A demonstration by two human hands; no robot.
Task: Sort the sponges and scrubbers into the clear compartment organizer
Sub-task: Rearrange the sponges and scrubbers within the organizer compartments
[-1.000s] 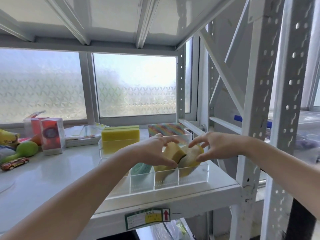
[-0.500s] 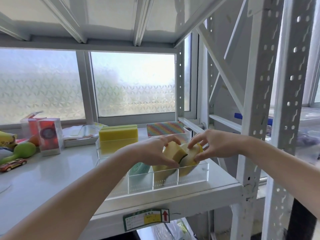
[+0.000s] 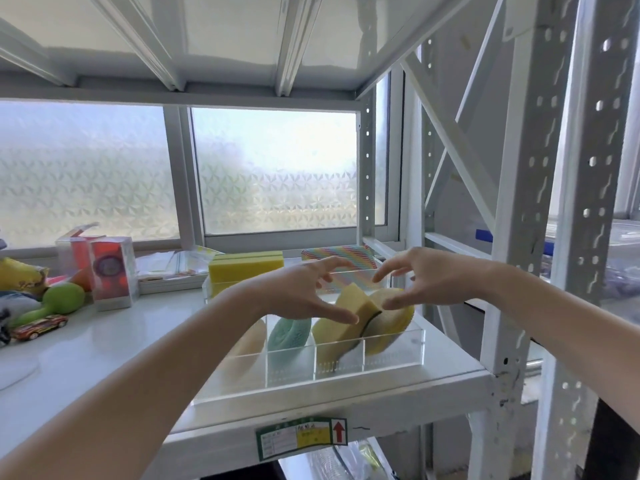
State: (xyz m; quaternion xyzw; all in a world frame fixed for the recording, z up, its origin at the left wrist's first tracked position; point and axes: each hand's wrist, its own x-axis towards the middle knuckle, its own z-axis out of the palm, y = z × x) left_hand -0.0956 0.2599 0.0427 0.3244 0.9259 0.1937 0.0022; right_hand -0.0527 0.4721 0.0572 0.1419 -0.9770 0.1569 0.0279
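The clear compartment organizer (image 3: pixel 393 356) sits on the white shelf near its front right corner. Two yellow sponges stand tilted in its front right compartments: one with a dark scrub layer (image 3: pixel 351 301) and a rounder one (image 3: pixel 393 323). To their left are a green round scrubber (image 3: pixel 289 332) and a beige round scrubber (image 3: pixel 249 341). A large yellow sponge (image 3: pixel 246 263) and a rainbow-striped sponge (image 3: pixel 337 252) stand in the back section. My left hand (image 3: pixel 308 294) hovers with spread fingers, its thumb tip touching the layered sponge. My right hand (image 3: pixel 431 278) is spread just above the rounder sponge.
Red boxed items (image 3: pixel 110 271), a green toy (image 3: pixel 64 301), a toy car (image 3: pixel 40 327) and flat packets (image 3: pixel 173 263) lie on the shelf's left and back. A perforated white upright (image 3: pixel 512 237) stands right of the organizer. The upper shelf is close overhead.
Both hands gripped the two yellow sponges before; now their fingers have straightened and lifted off, and the sponges stay leaning in their compartments.
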